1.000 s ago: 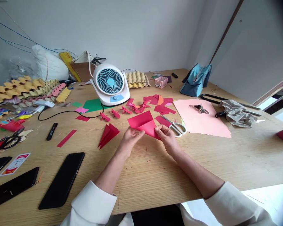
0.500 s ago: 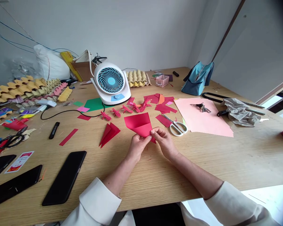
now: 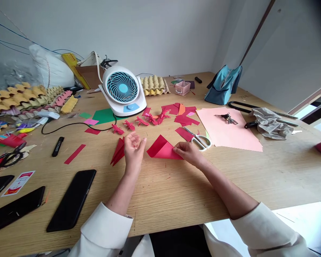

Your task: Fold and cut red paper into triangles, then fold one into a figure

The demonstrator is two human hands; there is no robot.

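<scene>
A folded sheet of red paper (image 3: pixel 162 149) is pinched at its right corner by my right hand (image 3: pixel 189 152). Off to its left, my left hand (image 3: pixel 133 148) is raised with thumb and fingers apart, holding nothing. Partly hidden behind that hand lies a folded red paper piece (image 3: pixel 118 151) with pointed ends. Several small folded red paper figures (image 3: pixel 142 121) stand in a row farther back. White-handled scissors (image 3: pixel 201 141) rest just beyond my right hand, their blades by a red paper scrap (image 3: pixel 184 134).
A white fan (image 3: pixel 123 91) stands at the back. Pink sheets (image 3: pixel 227 134) with keys (image 3: pixel 230 119) on them lie to the right, near crumpled grey paper (image 3: pixel 273 123). Black phones, one a large phone (image 3: pixel 72 200), and a black marker (image 3: pixel 58 146) lie on the left.
My left hand has let go of the red paper and moved left, opening. My right hand keeps its pinch, and the paper now lies lower and turned. The view has shifted slightly.
</scene>
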